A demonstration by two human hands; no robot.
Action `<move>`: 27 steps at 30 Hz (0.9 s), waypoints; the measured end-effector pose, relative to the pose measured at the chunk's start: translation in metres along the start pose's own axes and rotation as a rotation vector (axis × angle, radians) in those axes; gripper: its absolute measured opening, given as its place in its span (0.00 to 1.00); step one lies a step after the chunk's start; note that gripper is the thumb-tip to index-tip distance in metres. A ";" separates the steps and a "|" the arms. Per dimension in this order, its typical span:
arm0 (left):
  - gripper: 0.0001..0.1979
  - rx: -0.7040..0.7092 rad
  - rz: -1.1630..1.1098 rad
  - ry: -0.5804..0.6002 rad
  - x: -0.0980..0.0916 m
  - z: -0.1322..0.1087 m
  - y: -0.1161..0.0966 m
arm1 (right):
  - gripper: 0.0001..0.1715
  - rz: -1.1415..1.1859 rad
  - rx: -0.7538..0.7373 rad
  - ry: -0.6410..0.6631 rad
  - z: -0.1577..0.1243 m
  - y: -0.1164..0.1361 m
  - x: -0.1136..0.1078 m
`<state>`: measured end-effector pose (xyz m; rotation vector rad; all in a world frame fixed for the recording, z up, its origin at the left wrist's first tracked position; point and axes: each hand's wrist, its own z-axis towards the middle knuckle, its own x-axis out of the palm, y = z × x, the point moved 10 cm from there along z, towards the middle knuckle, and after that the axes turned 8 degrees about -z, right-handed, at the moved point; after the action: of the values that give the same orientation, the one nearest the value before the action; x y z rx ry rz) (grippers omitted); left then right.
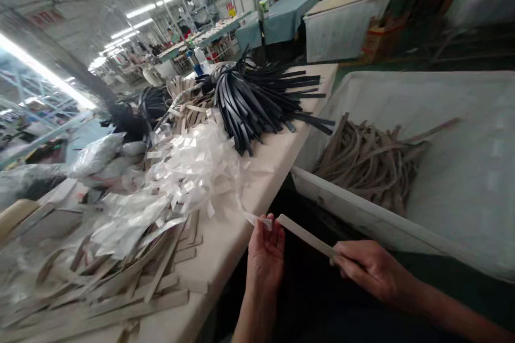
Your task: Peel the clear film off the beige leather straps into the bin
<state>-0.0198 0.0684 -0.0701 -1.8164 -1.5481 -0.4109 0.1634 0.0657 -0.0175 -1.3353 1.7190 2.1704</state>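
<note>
My left hand (266, 254) is at the table's edge, its fingers closed on the end of a thin white film strip (261, 221). That strip trails back to a pile of translucent white film strips (197, 163). In my right hand (368, 265) is a flat beige strap (308, 237), gripped near one end. The strap slants up to the left, and its free end lies close to my left fingertips; whether they touch I cannot tell. Below the film pile, loose beige straps (139, 308) lie on the table (225, 236).
To the right stands a large white bin (462, 171) with a tangle of brownish straps (374, 166) inside. A bundle of black straps (257, 99) hangs over the table's far part. Clear plastic bags (98, 155) are heaped at left. Farther back are covered tables (292, 8).
</note>
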 end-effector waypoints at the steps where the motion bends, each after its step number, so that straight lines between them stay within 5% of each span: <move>1: 0.11 -0.009 0.004 0.001 0.001 -0.001 0.003 | 0.25 0.000 -0.014 0.001 0.000 0.002 0.002; 27: 0.11 -0.007 0.016 -0.030 -0.005 -0.009 0.010 | 0.26 0.051 -0.007 0.026 -0.004 -0.013 0.028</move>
<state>-0.0094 0.0588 -0.0700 -1.8474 -1.5532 -0.3836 0.1549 0.0554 -0.0457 -1.3420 1.7758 2.1966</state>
